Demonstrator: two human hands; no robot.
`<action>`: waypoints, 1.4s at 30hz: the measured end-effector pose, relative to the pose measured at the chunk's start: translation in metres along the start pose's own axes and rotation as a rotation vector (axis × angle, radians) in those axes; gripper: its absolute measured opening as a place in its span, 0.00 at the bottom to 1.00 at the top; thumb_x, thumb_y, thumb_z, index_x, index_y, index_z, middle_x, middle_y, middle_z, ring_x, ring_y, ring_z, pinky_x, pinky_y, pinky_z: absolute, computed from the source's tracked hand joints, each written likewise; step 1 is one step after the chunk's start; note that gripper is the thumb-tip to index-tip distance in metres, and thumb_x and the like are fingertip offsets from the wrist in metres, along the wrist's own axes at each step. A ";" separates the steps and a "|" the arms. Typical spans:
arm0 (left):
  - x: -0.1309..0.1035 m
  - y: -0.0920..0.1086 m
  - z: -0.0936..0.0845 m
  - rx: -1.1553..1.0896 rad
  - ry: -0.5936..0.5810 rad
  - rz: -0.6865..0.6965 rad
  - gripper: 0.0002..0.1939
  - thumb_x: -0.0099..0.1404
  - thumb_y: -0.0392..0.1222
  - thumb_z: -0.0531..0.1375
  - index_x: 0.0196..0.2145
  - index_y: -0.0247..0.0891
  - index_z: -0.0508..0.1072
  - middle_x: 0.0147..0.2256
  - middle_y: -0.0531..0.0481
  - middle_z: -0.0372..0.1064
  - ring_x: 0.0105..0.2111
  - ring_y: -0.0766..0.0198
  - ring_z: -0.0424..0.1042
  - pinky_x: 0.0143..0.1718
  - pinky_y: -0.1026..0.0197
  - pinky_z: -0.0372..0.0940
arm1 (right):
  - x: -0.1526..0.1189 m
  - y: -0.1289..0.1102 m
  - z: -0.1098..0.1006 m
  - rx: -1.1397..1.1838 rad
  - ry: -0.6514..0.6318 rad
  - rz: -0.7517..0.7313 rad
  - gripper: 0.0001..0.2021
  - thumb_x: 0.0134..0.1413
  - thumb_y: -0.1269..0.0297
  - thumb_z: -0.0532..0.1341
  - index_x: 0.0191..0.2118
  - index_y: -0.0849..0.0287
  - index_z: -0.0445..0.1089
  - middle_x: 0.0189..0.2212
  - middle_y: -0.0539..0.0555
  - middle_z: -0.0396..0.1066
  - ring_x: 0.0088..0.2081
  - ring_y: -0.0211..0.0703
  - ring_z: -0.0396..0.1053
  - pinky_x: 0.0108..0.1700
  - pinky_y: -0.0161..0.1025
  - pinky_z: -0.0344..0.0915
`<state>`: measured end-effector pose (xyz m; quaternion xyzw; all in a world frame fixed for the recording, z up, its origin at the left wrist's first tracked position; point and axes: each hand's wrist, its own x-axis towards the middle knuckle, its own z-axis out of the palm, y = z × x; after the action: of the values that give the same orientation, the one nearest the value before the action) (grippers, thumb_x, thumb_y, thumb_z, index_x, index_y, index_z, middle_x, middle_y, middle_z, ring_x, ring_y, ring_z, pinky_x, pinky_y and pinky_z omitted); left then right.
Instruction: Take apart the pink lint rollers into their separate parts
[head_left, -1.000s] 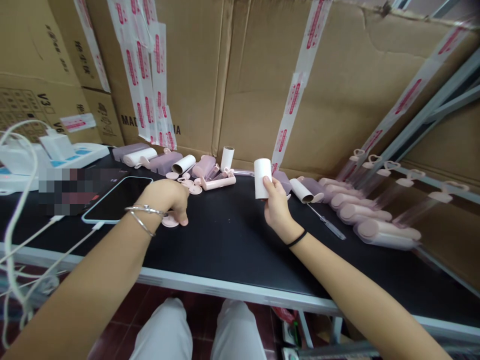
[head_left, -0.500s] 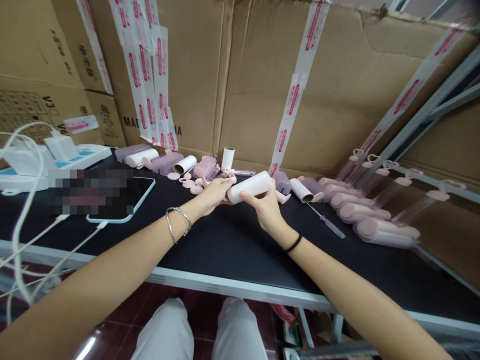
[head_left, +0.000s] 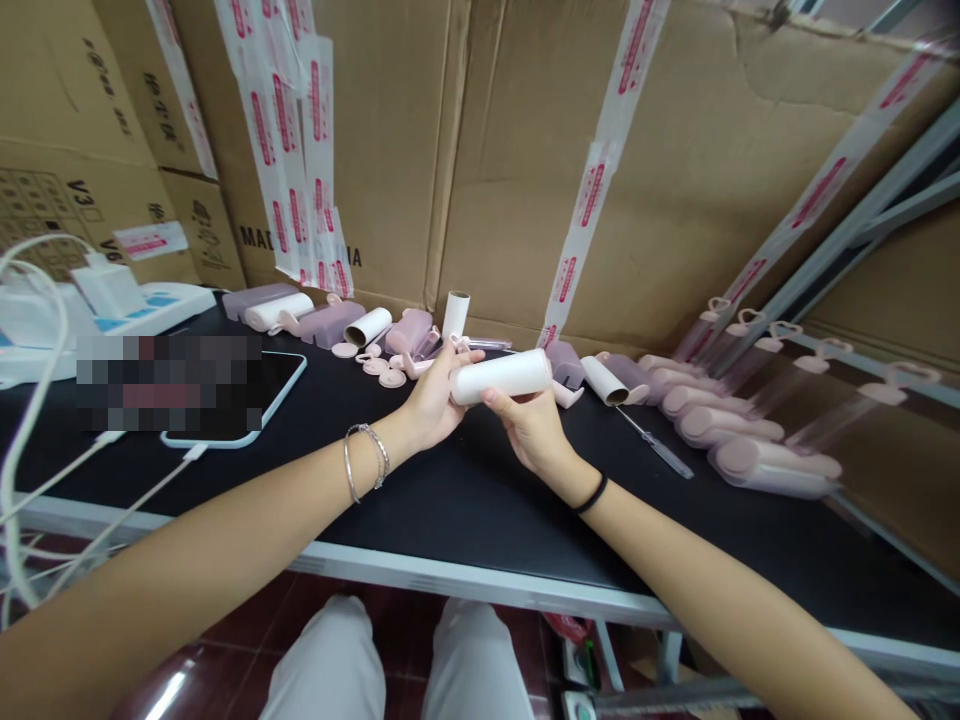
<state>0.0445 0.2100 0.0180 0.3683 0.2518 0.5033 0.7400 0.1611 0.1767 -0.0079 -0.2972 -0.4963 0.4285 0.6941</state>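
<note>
Between both hands lies a white lint-roller roll (head_left: 501, 378), almost level above the black table, with a pale pink edge at its right end. My right hand (head_left: 534, 428) is closed around its right part, the thumb along the near side. At the left end, my left hand (head_left: 433, 402) holds the roll against its palm, its fingers reaching up behind and partly hidden. Just beyond my left hand are round pink caps (head_left: 391, 378) and a mauve roller case (head_left: 410, 330). Behind the held roll stands an upright white roll (head_left: 455, 316).
A screwdriver (head_left: 660, 445) and another white roll (head_left: 604, 380) lie to the right, before several pink lint rollers with heart-shaped handles (head_left: 780, 470). On the left are a phone (head_left: 281, 385), cables and a power strip (head_left: 169, 305). A cardboard wall (head_left: 510, 180) closes the back.
The left hand has shifted from gripping with its fingers at the roll's left end to having its palm against it. The roll has turned closer to level.
</note>
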 end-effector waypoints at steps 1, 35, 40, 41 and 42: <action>-0.001 -0.001 0.001 -0.023 0.002 0.009 0.22 0.66 0.56 0.50 0.36 0.32 0.71 0.32 0.48 0.69 0.29 0.67 0.68 0.27 0.66 0.63 | -0.001 0.000 0.001 -0.007 -0.009 0.001 0.28 0.31 0.64 0.73 0.41 0.55 0.61 0.38 0.50 0.71 0.41 0.42 0.70 0.49 0.45 0.66; 0.002 0.009 -0.014 0.516 -0.122 0.192 0.26 0.51 0.43 0.68 0.47 0.38 0.67 0.40 0.49 0.68 0.36 0.64 0.69 0.39 0.60 0.65 | 0.037 -0.031 -0.053 -1.144 -0.044 -0.159 0.21 0.57 0.49 0.52 0.50 0.57 0.55 0.42 0.57 0.66 0.40 0.47 0.69 0.41 0.45 0.66; 0.004 0.002 -0.016 0.610 -0.169 0.304 0.27 0.50 0.43 0.68 0.48 0.37 0.67 0.41 0.47 0.69 0.42 0.60 0.67 0.46 0.58 0.60 | 0.020 -0.028 -0.029 -0.669 -0.210 -0.129 0.20 0.57 0.43 0.48 0.46 0.52 0.56 0.27 0.45 0.60 0.23 0.33 0.62 0.27 0.36 0.68; 0.004 0.001 -0.015 0.614 -0.177 0.318 0.27 0.52 0.43 0.67 0.49 0.37 0.66 0.42 0.47 0.69 0.42 0.60 0.67 0.45 0.58 0.60 | 0.017 -0.026 -0.026 -0.614 -0.236 -0.113 0.19 0.57 0.44 0.50 0.45 0.52 0.57 0.26 0.44 0.59 0.23 0.32 0.62 0.27 0.36 0.68; 0.004 0.002 -0.015 0.615 -0.186 0.335 0.27 0.53 0.44 0.66 0.49 0.37 0.66 0.43 0.47 0.69 0.42 0.60 0.67 0.45 0.58 0.61 | 0.015 -0.024 -0.025 -0.583 -0.252 -0.098 0.19 0.56 0.44 0.51 0.44 0.53 0.57 0.26 0.44 0.59 0.23 0.32 0.62 0.27 0.35 0.69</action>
<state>0.0340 0.2185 0.0103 0.6540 0.2594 0.4826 0.5216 0.1940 0.1792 0.0099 -0.4040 -0.6938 0.2678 0.5326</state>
